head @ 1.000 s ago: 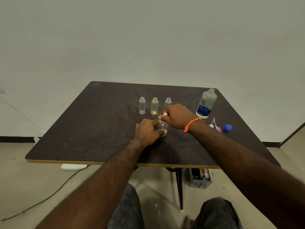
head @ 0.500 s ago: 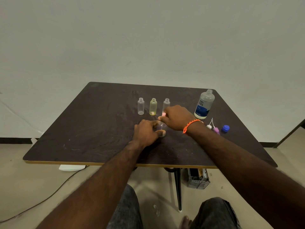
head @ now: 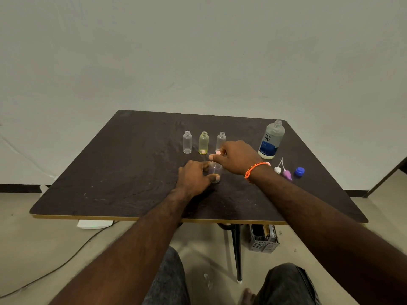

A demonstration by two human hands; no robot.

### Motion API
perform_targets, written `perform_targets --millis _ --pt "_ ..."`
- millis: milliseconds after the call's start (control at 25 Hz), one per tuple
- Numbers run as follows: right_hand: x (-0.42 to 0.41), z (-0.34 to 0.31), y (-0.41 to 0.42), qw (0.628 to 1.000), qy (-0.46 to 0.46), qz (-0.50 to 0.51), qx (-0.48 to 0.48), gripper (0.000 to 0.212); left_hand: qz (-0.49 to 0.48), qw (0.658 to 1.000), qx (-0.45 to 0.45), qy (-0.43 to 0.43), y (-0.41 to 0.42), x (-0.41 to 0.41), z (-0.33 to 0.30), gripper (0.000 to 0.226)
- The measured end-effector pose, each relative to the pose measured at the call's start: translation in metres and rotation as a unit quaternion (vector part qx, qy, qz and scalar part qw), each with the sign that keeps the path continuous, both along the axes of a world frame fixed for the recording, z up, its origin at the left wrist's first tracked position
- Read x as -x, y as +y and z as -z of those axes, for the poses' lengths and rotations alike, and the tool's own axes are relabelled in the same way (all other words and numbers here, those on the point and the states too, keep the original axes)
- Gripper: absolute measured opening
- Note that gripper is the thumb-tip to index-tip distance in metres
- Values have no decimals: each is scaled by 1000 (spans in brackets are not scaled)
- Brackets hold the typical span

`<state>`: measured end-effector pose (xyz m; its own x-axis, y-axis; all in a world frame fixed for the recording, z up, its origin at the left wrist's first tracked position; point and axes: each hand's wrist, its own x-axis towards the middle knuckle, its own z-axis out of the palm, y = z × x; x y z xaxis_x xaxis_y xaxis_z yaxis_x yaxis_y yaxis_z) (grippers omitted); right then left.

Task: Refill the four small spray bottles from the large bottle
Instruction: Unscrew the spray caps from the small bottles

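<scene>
The left hand (head: 195, 176) grasps the fourth small clear plastic spray bottle (head: 215, 172), fingers and thumb curled round its body, holding it upright on the dark brown desk (head: 123, 172). The right hand (head: 236, 157) is directly above that bottle's neck and pinches a small pink spray-pump cap (head: 218, 153) between its fingertips; an orange bracelet (head: 255, 169) sits on its wrist. Whether the cap is threaded on or already lifted free cannot be told.

All places below are given relative to the held bottle. Just behind it stand three more small bottles in a row, all uncapped: a clear bottle (head: 187, 142) at the far left, a yellow-tinted bottle (head: 203, 143) in the middle, and a second clear bottle (head: 221, 140) partly hidden by the right hand. To the right and further back stands the large white-and-blue labelled bottle (head: 272, 139), uncapped. To the right, near the right wrist, lie a white pump cap (head: 278, 170), a purple pump cap (head: 287, 174) and a blue screw cap (head: 300, 172).

Status: preparation is judged nearly complete. Three small bottles and the large bottle are open; the fourth cap is in hand. The three rear bottles appear essentially empty, so all four fills and recapping remain.
</scene>
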<state>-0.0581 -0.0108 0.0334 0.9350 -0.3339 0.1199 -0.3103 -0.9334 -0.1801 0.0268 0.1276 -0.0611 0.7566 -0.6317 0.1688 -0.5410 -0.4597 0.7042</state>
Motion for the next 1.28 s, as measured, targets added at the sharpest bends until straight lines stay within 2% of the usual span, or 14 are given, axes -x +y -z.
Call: perform_targets --millis 160,280,360,520,640,760,880,1040,1160,1280 --pt "3 -1 -3 995 4 -74 -73 22 1 1000 -2 0 1 0 0 39" --pt "6 -8 -2 985 5 -120 -122 52 -3 1000 -4 -5 2 1 -1 35" --pt "4 -8 -2 989 -1 -105 -106 56 -3 1000 -4 -6 2 1 -1 32" --pt "-1 -1 -1 998 9 -43 -43 38 -10 1000 -9 -8 2 3 -2 33" --pt "-2 -2 2 996 19 -76 -48 20 -7 1000 -5 -10 2 3 -3 36" --pt "0 -7 6 983 19 -147 -104 44 -1 1000 -6 -9 3 2 0 34" --pt "0 -5 4 985 8 -132 -107 56 0 1000 -6 -18 3 1 1 30" --pt "-4 1 -5 998 11 -58 -19 40 -8 1000 -12 -20 2 2 0 43" --pt "-4 2 -7 996 15 -79 -25 26 -6 1000 -7 -20 2 1 1 41" --pt "-1 0 -8 994 12 -105 -36 20 -6 1000 -14 -19 2 1 2 42"
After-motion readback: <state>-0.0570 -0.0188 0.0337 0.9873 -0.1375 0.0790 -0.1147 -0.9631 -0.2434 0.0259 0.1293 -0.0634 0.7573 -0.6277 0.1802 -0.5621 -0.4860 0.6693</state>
